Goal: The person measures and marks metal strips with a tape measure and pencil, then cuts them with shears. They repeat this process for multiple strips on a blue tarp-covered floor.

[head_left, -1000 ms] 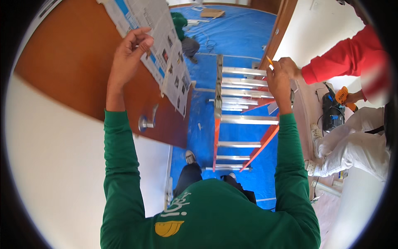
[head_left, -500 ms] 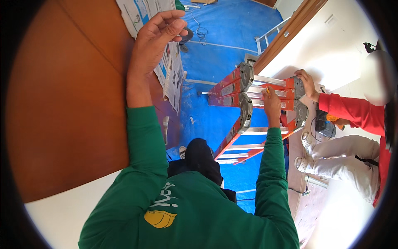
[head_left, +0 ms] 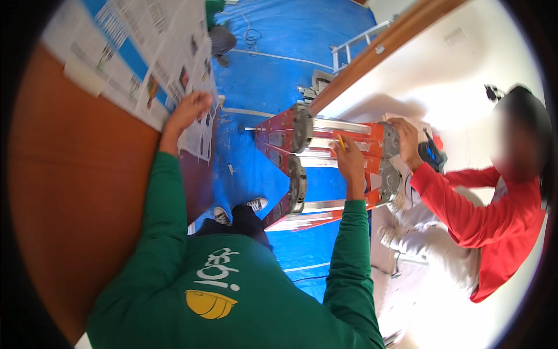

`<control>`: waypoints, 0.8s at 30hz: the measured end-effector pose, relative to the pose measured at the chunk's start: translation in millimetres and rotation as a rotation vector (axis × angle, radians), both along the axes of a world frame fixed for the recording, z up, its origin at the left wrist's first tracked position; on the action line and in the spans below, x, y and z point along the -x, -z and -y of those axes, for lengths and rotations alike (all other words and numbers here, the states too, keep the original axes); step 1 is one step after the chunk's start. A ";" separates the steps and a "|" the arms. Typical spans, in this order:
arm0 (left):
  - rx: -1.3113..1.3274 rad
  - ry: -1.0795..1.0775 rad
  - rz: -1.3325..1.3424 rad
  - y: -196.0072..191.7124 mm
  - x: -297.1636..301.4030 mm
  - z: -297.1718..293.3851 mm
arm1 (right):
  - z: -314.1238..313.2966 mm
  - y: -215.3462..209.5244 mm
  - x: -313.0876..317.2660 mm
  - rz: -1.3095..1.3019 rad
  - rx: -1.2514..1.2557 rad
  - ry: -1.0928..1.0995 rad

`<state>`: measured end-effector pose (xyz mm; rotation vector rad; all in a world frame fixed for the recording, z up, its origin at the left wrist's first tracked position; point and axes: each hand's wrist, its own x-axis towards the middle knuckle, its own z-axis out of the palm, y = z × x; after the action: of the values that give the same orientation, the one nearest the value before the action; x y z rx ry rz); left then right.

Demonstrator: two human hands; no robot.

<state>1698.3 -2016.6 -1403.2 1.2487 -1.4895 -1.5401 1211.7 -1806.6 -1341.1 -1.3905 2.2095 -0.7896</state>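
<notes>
My left hand [head_left: 189, 113] is beside the brown wooden panel [head_left: 87, 192], in front of the printed paper sheets [head_left: 157, 64] that cover its upper part. It seems to hold nothing; its fingers are partly curled, apart and a little blurred. In my right hand [head_left: 351, 163] is a thin yellow pencil [head_left: 342, 142], its end sticking out above the fingers. This hand is over the silver rungs of an orange stepladder [head_left: 340, 127]; whether it touches them I cannot tell. A co-worker's hand [head_left: 405, 139] rests on the ladder's right top hinge.
A co-worker in a red top [head_left: 465, 215] is close on the right, beyond the ladder. Blue sheeting [head_left: 273, 81] covers the floor. A wooden beam [head_left: 372, 55] slants along the white wall, with a metal ladder [head_left: 354, 49] behind it. Another person's leg [head_left: 222, 41] shows at the back.
My left hand has come down from its raised position to the papers. The view has shifted, showing more paper and more of the co-worker. The pencil is still in my right hand.
</notes>
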 end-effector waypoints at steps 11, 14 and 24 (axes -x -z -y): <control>0.226 0.412 0.894 148.6 -34.8 -10.8 | -3.1 -29.0 -8.2 0.083 -0.153 0.130; 0.290 0.410 1.126 123.9 -20.3 -44.6 | -2.9 -29.9 -8.6 0.086 -0.150 0.165; -0.016 1.219 1.305 120.2 -14.8 -15.0 | -1.5 -22.6 -1.3 0.163 -0.075 0.217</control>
<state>1713.1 -2001.6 -1523.4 1.4962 -3.5473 -1.2311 1212.9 -1805.1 -1318.4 -1.0243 2.2603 -0.8516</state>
